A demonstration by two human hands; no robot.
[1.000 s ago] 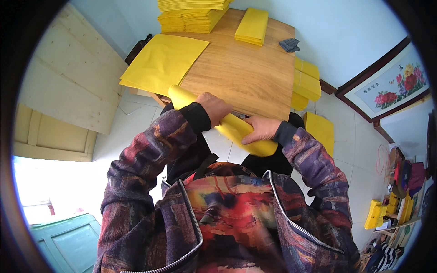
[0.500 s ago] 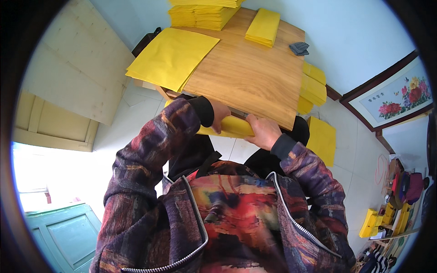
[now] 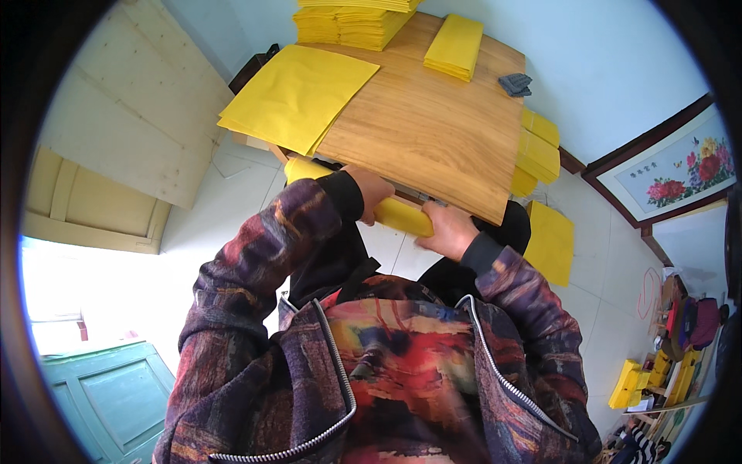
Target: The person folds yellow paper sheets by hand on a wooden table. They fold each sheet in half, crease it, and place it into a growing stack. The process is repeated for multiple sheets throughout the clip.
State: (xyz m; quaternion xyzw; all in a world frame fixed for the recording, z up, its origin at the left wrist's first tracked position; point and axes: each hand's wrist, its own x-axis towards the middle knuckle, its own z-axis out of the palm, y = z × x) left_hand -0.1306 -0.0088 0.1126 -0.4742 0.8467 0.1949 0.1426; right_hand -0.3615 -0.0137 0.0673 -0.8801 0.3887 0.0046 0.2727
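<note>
Left hand: mine's (image 3: 371, 193) clamped on the yellow papery-looking rolled sheet (image 3: 403, 217)
Right hand: gripping its (image 3: 452, 230) 4 o'clock end
Rolled sheet: 12 o'clock, by the brown wooden table's (image 3: 433, 124) near edge
Just changed: yellow poked past the right hand earlier; now that end's gripped, looks narrower

Bright overall, with blown-out white glare at left over the floor (image 3: 182, 259) — straight edges bowed, corners black.

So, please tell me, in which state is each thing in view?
Left hand: closed on yellow sheet
Right hand: closed on it too
Yellow sheet: curled
Loose yellow sheets: lying flat
Narrow yellow stack: piled
Large yellow stack: piled, top cut off
Grey cloth: crumpled
Jacket: unzipped
</note>
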